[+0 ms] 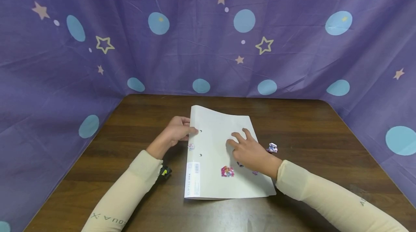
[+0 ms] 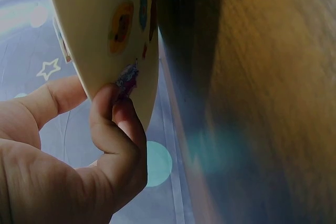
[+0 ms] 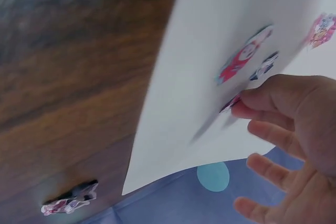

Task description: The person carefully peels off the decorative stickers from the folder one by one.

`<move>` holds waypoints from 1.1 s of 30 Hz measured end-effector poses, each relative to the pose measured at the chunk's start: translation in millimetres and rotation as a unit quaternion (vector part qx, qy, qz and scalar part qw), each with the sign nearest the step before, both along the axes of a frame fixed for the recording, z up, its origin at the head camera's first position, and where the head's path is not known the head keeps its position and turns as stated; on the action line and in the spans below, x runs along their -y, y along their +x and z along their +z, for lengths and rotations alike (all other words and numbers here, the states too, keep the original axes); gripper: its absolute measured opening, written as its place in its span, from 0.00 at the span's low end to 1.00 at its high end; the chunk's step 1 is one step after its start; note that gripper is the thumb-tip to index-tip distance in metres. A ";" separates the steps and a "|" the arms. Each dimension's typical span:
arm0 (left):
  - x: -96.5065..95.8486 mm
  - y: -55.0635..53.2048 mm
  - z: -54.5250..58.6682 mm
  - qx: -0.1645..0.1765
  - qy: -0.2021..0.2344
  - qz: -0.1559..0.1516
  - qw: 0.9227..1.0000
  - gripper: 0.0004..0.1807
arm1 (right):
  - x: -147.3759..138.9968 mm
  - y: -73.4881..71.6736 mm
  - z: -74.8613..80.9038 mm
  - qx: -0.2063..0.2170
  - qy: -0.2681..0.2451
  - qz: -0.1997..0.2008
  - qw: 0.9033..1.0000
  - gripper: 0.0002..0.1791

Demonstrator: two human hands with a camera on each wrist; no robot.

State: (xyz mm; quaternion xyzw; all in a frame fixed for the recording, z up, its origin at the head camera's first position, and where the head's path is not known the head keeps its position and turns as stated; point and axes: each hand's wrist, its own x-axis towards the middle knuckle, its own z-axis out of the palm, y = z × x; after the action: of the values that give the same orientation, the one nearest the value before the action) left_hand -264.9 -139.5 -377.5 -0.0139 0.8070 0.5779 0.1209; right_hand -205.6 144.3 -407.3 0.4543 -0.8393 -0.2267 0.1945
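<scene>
A white clip file (image 1: pixel 221 123) lies on the table, its spine to the left. My left hand (image 1: pixel 175 131) pinches the spine edge, thumb on top and fingers beneath. In the left wrist view, a small shiny purple sticker (image 2: pixel 127 80) is at those fingertips. My right hand (image 1: pixel 250 150) is over the cover. The right wrist view shows its thumb and index finger pinching a small dark pink sticker (image 3: pixel 230 102) close to the surface, the other fingers spread. Nearby on the cover are a red sticker (image 3: pixel 245 55), a dark sticker (image 3: pixel 265 65) and a pink sticker (image 1: pixel 227 171).
Shiny stickers (image 1: pixel 272 148) lie on the wooden table (image 1: pixel 302 127) right of the file. The file's other side bears several stickers, one an orange sticker (image 2: pixel 122 26). A black object (image 1: pixel 165 171) with a yellow-green mark is by the left cuff. A purple curtain (image 1: pixel 201 58) surrounds the table.
</scene>
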 end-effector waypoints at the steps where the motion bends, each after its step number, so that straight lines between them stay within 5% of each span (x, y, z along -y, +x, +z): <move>1: -0.1 0.2 0.4 0.001 0.001 0.000 1.000 0.28 | 0.8 0.6 0.4 0.003 0.004 -0.008 1.000 0.08; 7: 0.0 0.0 1.1 0.003 0.005 -0.003 1.000 0.28 | 4.6 3.2 2.5 -0.002 0.017 -0.031 0.999 0.09; 21: 0.9 -1.6 -0.7 0.006 0.004 0.000 1.000 0.29 | 7.9 -6.7 4.0 -0.028 0.036 0.003 0.999 0.09; 27: 0.6 -1.8 -0.2 0.008 0.006 -0.001 1.000 0.28 | 5.1 -14.6 7.2 0.054 0.007 -0.028 0.998 0.11; 33: 1.2 -1.5 0.3 0.005 -0.002 0.000 1.000 0.28 | -1.4 -22.8 7.8 0.139 -0.062 -0.060 0.987 0.11</move>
State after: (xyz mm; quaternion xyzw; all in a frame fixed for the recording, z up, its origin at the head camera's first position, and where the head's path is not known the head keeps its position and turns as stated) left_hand -266.4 -140.7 -377.2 -0.0168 0.8072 0.5765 0.1254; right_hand -228.4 145.7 -399.5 0.4172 -0.8963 -0.1206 0.0897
